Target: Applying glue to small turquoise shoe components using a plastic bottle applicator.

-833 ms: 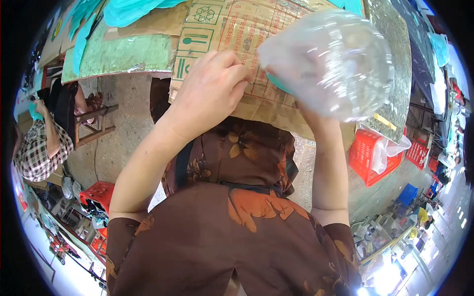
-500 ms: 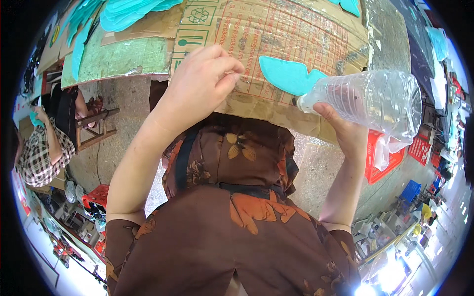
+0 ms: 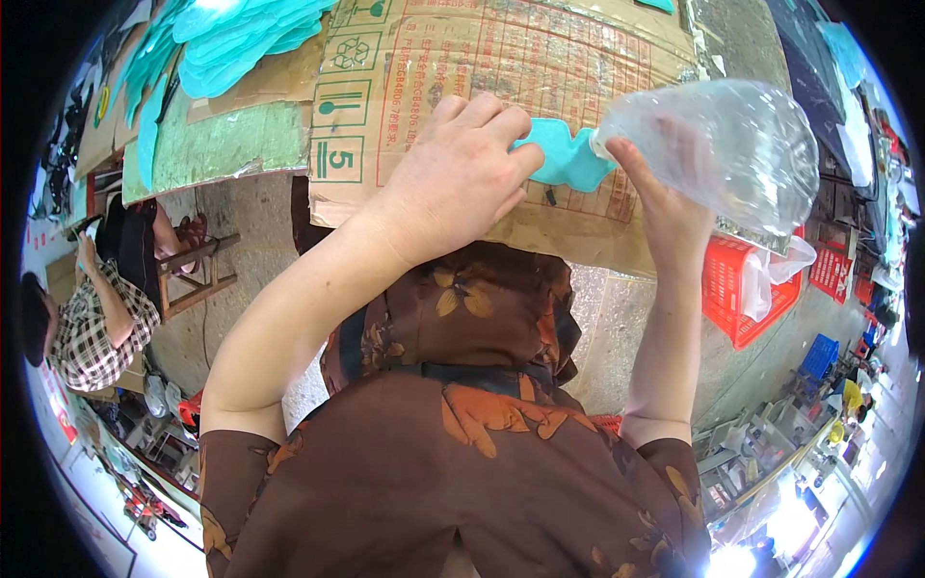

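Right hand (image 3: pixel 670 197): wrapped about the neck end of 1 clear plastic bottle (image 3: pixel 742 144), thumb on the near side, fingers partly hidden behind it. The bottle is tipped over, neck to the left by 1 teal piece (image 3: pixel 559 159), base out to the right.

Left hand (image 3: pixel 467 173): fingers bent, tips at the left end of that piece. From where I stand I cannot tell whether they pinch it or merely press.

The piece lies on a printed cardboard sheet (image 3: pixel 568 231). Judged handling: thin, light, pliable; best taken by an outer edge with 2 fingertips. The bottle appears light and thin-walled, likely slippery and easily dented; the neck is the firmest hold.

Beyond: a stack of teal pieces (image 3: pixel 251 43) at upper left, 1 red basket (image 3: pixel 727 299) to the right, 1 co-worker in a checked shirt (image 3: pixel 92 332) at far left.
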